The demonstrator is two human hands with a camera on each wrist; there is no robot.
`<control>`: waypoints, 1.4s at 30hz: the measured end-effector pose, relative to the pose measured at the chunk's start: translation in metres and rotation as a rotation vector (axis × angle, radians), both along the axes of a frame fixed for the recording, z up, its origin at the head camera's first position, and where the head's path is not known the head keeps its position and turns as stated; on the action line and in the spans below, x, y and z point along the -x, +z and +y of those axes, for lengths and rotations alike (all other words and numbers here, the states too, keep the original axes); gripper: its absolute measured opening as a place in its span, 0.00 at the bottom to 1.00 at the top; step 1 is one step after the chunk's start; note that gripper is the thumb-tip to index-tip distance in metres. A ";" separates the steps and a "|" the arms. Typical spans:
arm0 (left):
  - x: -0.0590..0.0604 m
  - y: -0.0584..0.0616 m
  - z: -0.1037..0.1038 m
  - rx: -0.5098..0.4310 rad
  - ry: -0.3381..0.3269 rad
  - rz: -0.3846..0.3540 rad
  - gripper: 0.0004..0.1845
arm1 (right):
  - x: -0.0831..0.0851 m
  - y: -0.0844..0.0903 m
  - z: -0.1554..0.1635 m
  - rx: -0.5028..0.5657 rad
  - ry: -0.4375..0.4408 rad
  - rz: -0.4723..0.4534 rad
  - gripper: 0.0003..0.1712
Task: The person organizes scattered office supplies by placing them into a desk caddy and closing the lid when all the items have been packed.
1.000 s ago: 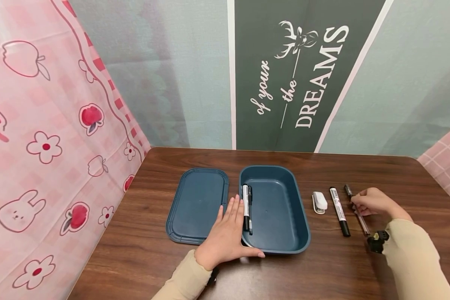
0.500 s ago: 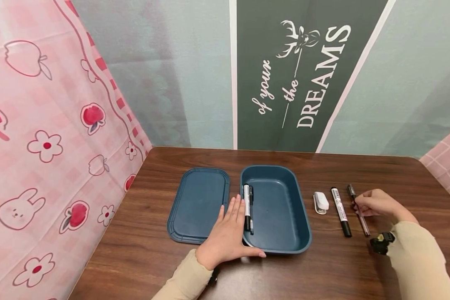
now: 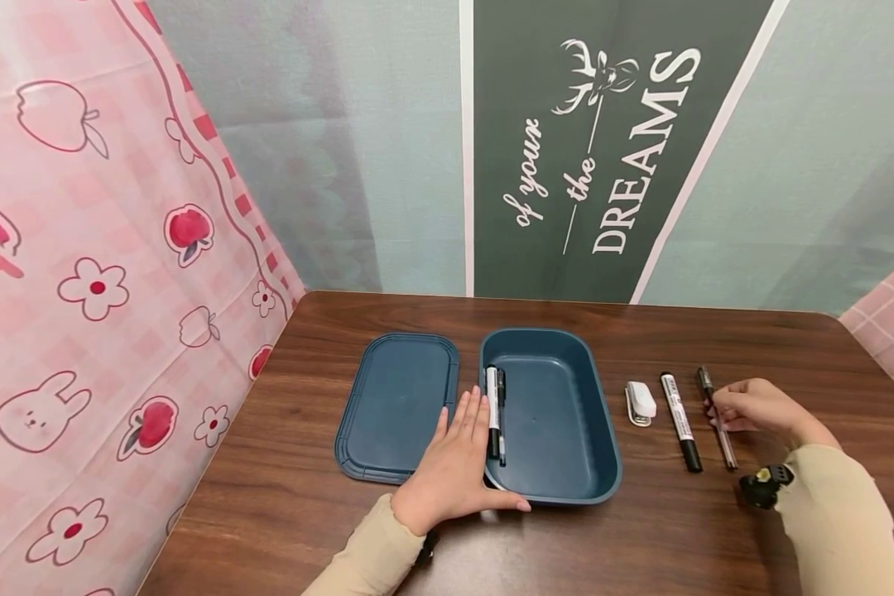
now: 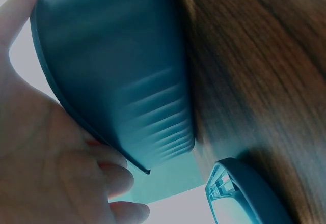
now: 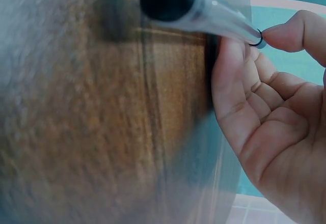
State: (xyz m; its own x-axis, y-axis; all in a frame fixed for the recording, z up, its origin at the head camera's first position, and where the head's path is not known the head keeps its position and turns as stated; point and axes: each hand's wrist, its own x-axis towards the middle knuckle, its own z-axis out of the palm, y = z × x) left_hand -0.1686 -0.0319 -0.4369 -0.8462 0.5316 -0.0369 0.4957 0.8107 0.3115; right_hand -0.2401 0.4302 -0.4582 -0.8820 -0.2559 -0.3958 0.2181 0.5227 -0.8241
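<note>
The thin clear-barrelled pen (image 3: 717, 418) lies on the dark wood-grain worktop (image 3: 305, 497) at the far right of a row of items, and the right hand (image 3: 752, 407) pinches its slim, see-through body between thumb and fingertips; the right wrist view shows the barrel with a black end, held at the thumb tip. Just beside it to the left lies a thicker marker (image 3: 680, 420) with a white labelled body and a black cap, and next to that a small white rounded object (image 3: 639, 403), smooth and plastic-looking.

The left hand (image 3: 456, 465) lies flat with straight fingers against the near left rim of a deep blue plastic box (image 3: 559, 488), a rounded rectangle with smooth walls. Inside it, along the left wall, lie two pens (image 3: 495, 410), one white-bodied and one black. The matching flat lid (image 3: 396, 406), with a raised border, lies on the worktop just left of the box.
</note>
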 end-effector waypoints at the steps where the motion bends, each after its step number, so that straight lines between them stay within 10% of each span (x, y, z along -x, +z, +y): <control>1: 0.000 0.000 0.000 -0.001 0.000 0.000 0.69 | 0.000 0.000 0.000 -0.002 -0.003 -0.001 0.20; 42: 0.002 0.000 0.001 0.009 0.005 0.009 0.69 | 0.000 -0.003 0.002 -0.033 -0.061 0.013 0.22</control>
State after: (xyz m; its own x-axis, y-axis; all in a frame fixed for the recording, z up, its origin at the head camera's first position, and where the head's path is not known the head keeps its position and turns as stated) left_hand -0.1706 -0.0312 -0.4369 -0.8494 0.5266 -0.0341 0.4941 0.8163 0.2993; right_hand -0.2403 0.4325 -0.4613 -0.9005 -0.1885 -0.3919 0.2400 0.5359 -0.8094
